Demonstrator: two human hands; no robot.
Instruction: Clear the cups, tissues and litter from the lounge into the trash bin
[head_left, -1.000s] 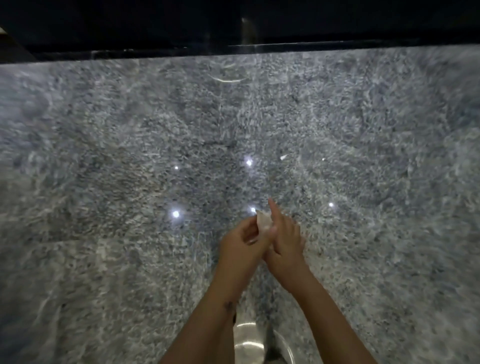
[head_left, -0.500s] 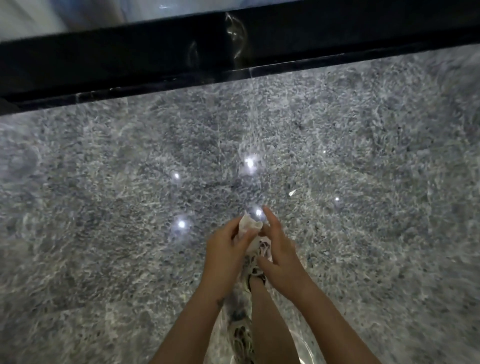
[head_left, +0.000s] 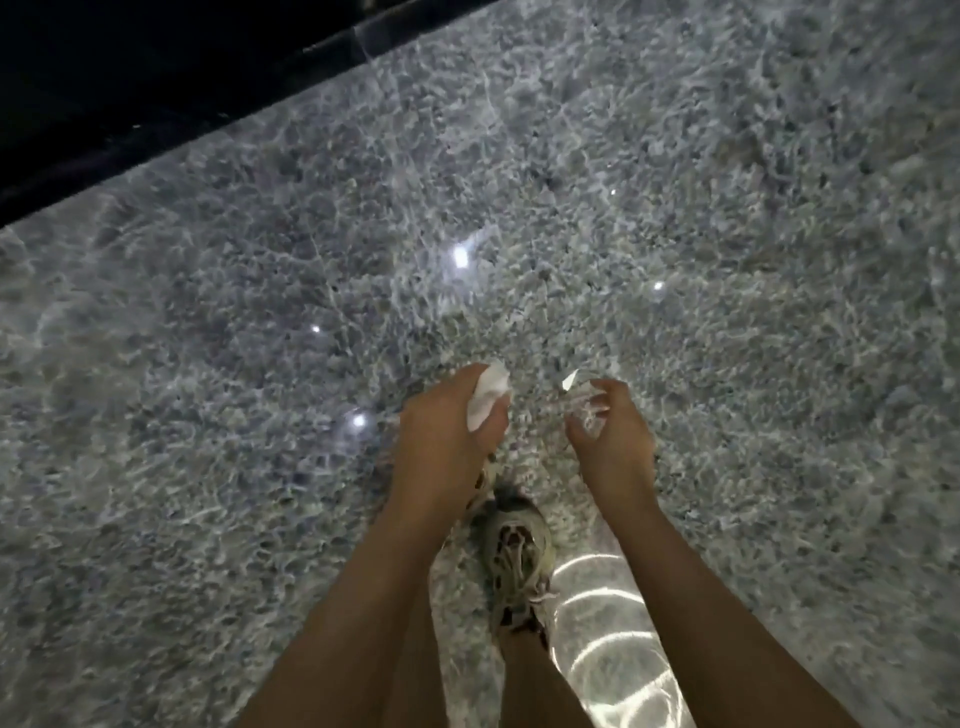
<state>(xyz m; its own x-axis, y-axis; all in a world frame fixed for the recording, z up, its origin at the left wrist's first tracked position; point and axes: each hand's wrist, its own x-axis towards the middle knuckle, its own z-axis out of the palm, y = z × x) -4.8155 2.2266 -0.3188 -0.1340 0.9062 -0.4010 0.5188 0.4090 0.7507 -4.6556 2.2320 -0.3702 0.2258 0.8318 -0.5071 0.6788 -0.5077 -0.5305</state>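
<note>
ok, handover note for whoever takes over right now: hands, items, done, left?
Left hand: closed on a crumpled white tissue.
Right hand: closed on a scrap of clear crinkled plastic wrapper.
Both are held apart above the speckled grey stone floor, over a pale laced sneaker.
Done: two bits of litter picked up.
Left: no trash bin in view; find it, drop both in.
</note>
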